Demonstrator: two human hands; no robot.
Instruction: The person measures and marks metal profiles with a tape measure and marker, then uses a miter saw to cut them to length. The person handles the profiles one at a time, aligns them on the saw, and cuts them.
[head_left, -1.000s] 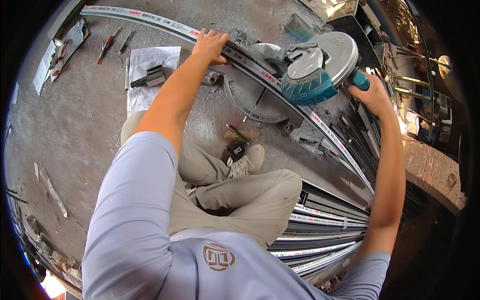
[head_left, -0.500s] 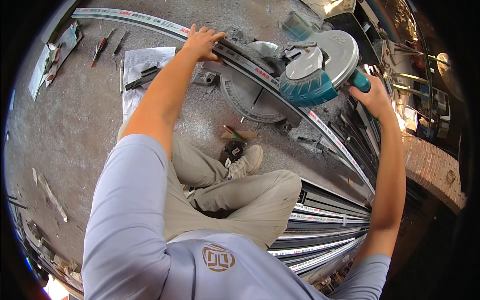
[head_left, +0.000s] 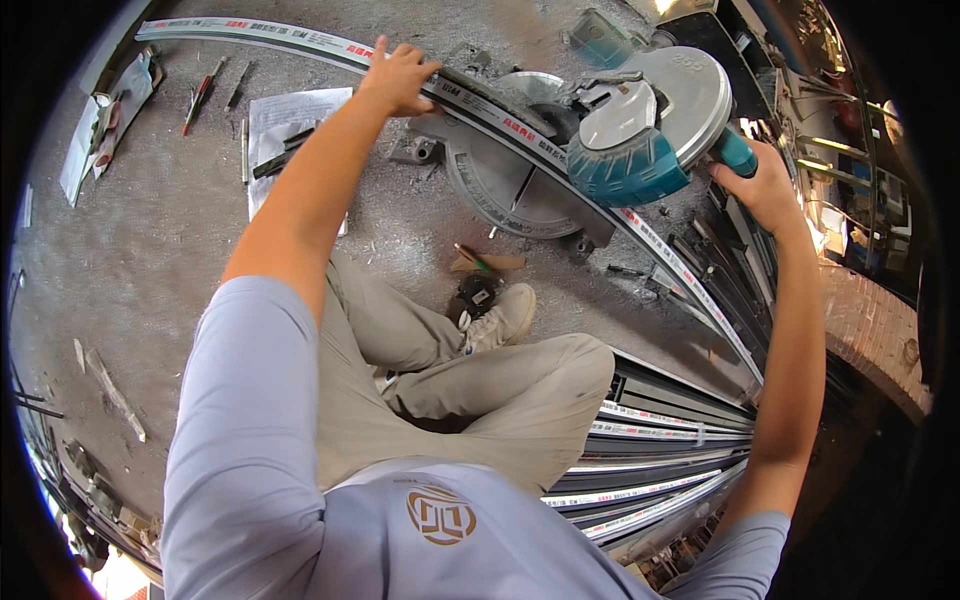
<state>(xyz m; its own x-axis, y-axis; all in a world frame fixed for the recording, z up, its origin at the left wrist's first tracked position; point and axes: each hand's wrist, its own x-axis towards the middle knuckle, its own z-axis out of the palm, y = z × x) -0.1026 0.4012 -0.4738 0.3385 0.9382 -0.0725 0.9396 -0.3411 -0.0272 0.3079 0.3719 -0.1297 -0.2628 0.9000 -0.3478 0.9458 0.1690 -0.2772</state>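
Gritty floor [head_left: 180,280], metal profile [head_left: 519,132] beneath left grip [head_left: 399,82]

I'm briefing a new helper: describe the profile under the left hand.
Find the teal-and-silver miter saw. Across its base, under the left hand, runs the long, white-printed profile. Unlike the printed profiles beside the knee, it crosses the saw.

Part of the long strip [head_left: 520,131] hidden beneath the left hand [head_left: 398,82]
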